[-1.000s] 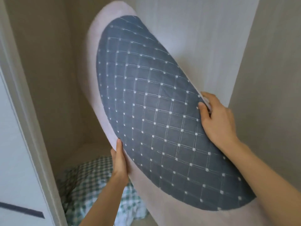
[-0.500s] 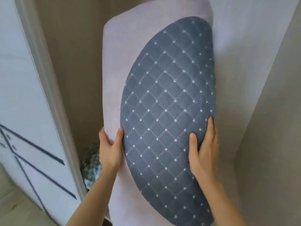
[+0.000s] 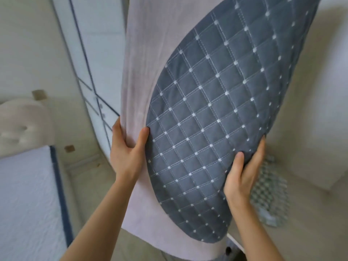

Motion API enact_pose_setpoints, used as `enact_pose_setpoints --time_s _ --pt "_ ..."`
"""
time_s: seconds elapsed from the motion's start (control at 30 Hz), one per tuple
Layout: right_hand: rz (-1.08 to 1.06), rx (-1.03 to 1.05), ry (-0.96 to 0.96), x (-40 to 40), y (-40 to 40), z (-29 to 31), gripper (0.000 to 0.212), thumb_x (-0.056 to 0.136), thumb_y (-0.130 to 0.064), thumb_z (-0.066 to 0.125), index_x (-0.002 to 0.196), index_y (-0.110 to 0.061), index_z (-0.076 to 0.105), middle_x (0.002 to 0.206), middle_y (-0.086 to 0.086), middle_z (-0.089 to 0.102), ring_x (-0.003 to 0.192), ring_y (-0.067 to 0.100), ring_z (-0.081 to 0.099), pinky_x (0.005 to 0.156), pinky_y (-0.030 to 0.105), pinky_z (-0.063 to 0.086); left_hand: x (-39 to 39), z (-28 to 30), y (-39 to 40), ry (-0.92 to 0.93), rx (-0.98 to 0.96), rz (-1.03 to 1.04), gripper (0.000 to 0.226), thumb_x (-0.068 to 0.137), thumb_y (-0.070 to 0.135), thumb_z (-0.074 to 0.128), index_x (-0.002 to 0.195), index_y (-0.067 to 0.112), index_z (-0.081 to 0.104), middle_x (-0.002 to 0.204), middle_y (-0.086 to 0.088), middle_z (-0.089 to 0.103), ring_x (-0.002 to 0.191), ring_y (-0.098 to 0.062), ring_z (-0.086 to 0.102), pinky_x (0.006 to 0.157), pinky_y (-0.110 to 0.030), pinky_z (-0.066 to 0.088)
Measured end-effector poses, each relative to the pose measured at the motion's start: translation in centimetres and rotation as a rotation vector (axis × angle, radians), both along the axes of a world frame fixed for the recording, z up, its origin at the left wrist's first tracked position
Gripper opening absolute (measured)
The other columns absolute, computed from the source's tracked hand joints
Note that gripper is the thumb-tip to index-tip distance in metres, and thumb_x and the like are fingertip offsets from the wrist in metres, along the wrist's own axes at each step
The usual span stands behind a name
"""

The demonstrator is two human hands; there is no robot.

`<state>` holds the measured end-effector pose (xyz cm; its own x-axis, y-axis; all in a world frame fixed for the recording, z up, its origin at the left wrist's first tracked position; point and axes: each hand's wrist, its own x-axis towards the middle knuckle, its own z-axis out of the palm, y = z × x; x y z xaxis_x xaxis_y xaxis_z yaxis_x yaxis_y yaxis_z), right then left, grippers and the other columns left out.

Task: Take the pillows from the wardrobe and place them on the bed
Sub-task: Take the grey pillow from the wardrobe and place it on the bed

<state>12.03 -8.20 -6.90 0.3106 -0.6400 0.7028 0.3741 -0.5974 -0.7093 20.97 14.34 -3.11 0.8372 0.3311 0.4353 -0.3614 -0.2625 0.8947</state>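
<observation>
Left fingers (image 3: 143,134): thumb on the near face, the rest wrapped behind, clamped on the pale edge of the pillow (image 3: 216,113).
Right fingers (image 3: 238,161): pinching the quilted blue edge, thumb in front.
Left hand (image 3: 127,153): low on the pillow's left side.
Right hand (image 3: 243,172): low on its right side, level with the other.
Pillow: held up on end in the air between both hands, filling the middle of the view, clear of the wardrobe (image 3: 98,76).
Bed (image 3: 28,194): lower left, well apart from the pillow.
Checked cloth (image 3: 271,193): lower right, behind the right hand.
Risk, view: the tall pillow hides the way ahead, so a foot or a corner could catch on the wardrobe door.
Risk, grip: both holds are low, so the top could flop over and twist loose.
</observation>
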Motion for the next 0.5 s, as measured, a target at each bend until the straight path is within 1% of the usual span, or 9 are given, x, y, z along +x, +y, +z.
enact_pose_setpoints --time_s 0.13,0.2,0.23,0.27,0.37,0.4,0.43,0.47,0.5 --pt "0.156 -0.051 -0.016 1.3 4.5 -0.2 0.067 0.097 -0.04 0.039 0.149 -0.003 0.019 0.156 0.013 0.025 0.143 0.024 0.028 0.113 0.051 0.027 -2.1 -0.4 5.9 -0.01 -0.029 0.151 0.063 0.071 0.069 0.058 0.127 0.043 0.046 0.109 0.027 0.062 0.103 -0.003 0.057 0.098 -0.04 0.044" --pt "0.221 -0.078 -0.004 1.9 7.1 -0.3 0.068 0.097 -0.042 0.037 0.149 -0.002 0.019 0.156 0.012 0.024 0.143 0.024 0.027 0.114 0.05 0.027 -3.2 -1.2 8.8 -0.021 -0.036 0.219 0.066 0.073 0.068 0.058 0.131 0.041 0.042 0.122 0.02 0.062 0.112 -0.01 0.059 0.102 -0.044 0.044" --pt "0.246 -0.097 0.01 2.3 8.5 -0.3 0.068 0.098 -0.043 0.036 0.149 -0.001 0.019 0.155 0.011 0.023 0.143 0.024 0.026 0.114 0.05 0.027 -3.8 -1.6 10.3 -0.022 -0.032 0.263 0.068 0.074 0.068 0.057 0.133 0.043 0.038 0.128 0.018 0.06 0.116 -0.012 0.058 0.102 -0.042 0.044" --pt "0.27 -0.122 0.027 2.7 9.9 -0.4 0.069 0.098 -0.043 0.035 0.148 0.001 0.018 0.155 0.012 0.023 0.144 0.025 0.026 0.114 0.05 0.026 -4.3 -2.1 11.8 -0.025 -0.029 0.311 0.069 0.075 0.068 0.056 0.136 0.044 0.034 0.131 0.018 0.057 0.117 -0.012 0.057 0.1 -0.04 0.043" --pt "0.373 -0.206 0.07 4.0 14.2 -0.5 0.069 0.097 -0.041 0.033 0.147 0.004 0.017 0.155 0.021 0.022 0.144 0.033 0.023 0.113 0.055 0.025 -5.6 -3.3 15.8 -0.04 -0.009 0.473 0.066 0.079 0.069 0.05 0.137 0.046 0.027 0.121 0.018 0.056 0.102 -0.015 0.059 0.087 -0.035 0.041" --pt "0.419 -0.225 0.082 4.5 15.9 -0.6 0.069 0.097 -0.041 0.033 0.148 0.003 0.016 0.155 0.022 0.021 0.144 0.034 0.021 0.113 0.054 0.024 -6.0 -3.7 17.4 -0.051 0.007 0.535 0.065 0.081 0.068 0.049 0.138 0.045 0.026 0.122 0.017 0.057 0.102 -0.017 0.06 0.085 -0.035 0.041" --pt "0.446 -0.238 0.096 4.9 17.3 -0.6 0.068 0.097 -0.04 0.033 0.148 0.002 0.016 0.155 0.023 0.02 0.145 0.033 0.02 0.114 0.053 0.022 -6.1 -4.1 18.6 -0.065 0.032 0.58 0.064 0.084 0.065 0.047 0.14 0.044 0.025 0.128 0.015 0.056 0.106 -0.018 0.061 0.085 -0.035 0.041" --pt "0.463 -0.248 0.109 5.3 18.5 -0.6 0.068 0.097 -0.04 0.033 0.149 0.001 0.015 0.156 0.023 0.019 0.145 0.032 0.019 0.116 0.051 0.021 -6.2 -4.4 19.6 -0.082 0.067 0.615 0.063 0.087 0.061 0.046 0.144 0.043 0.023 0.137 0.012 0.053 0.113 -0.012 0.059 0.086 -0.035 0.041" --pt "0.498 -0.261 0.115 6.0 20.1 -0.7 0.067 0.097 -0.04 0.033 0.149 -0.001 0.015 0.157 0.022 0.017 0.146 0.03 0.017 0.117 0.048 0.02 -6.3 -4.8 21.1 -0.096 0.103 0.651 0.063 0.09 0.056 0.045 0.147 0.041 0.022 0.143 0.01 0.047 0.116 0.0 0.054 0.086 -0.034 0.041"
